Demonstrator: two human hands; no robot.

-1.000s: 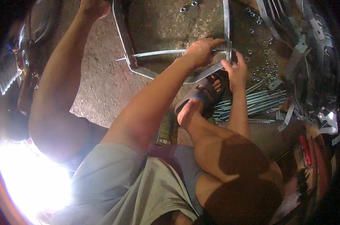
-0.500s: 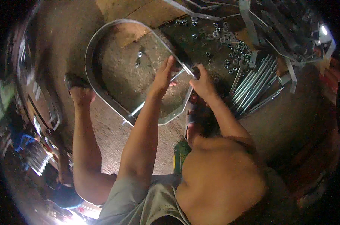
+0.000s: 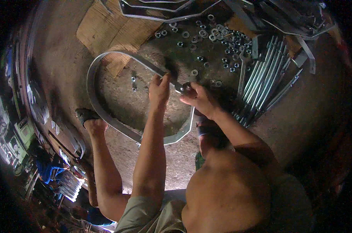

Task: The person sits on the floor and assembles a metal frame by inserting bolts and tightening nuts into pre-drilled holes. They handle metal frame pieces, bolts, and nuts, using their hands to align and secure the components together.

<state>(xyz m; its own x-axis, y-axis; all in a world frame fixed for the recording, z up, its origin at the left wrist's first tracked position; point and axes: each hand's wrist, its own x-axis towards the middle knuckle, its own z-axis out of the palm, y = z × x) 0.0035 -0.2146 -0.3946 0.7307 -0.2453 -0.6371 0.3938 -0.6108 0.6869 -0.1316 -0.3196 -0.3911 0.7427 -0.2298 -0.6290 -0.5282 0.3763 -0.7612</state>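
A long bent metal strap (image 3: 93, 73) forms a curved loop over the dirt floor. My left hand (image 3: 159, 91) grips the strap's upper arm near its end. My right hand (image 3: 199, 99) pinches a small fastener (image 3: 182, 89) at that same end, fingers closed on it. The two hands almost touch. My left foot in a sandal (image 3: 88, 118) rests against the loop's lower left bend. My right foot (image 3: 202, 128) is mostly hidden under the right forearm.
Several loose washers and nuts (image 3: 207, 35) lie scattered on the floor beyond the hands. A bundle of threaded rods (image 3: 263, 83) and a spanner (image 3: 242, 68) lie at the right. Cardboard (image 3: 106, 31) sits at the upper left, more bent metal straps (image 3: 172, 11) along the top.
The view has swung so the strap loop and hands sit lower and more central. Both hands have stayed at the strap's end; the left foot now shows at the loop's left bend.
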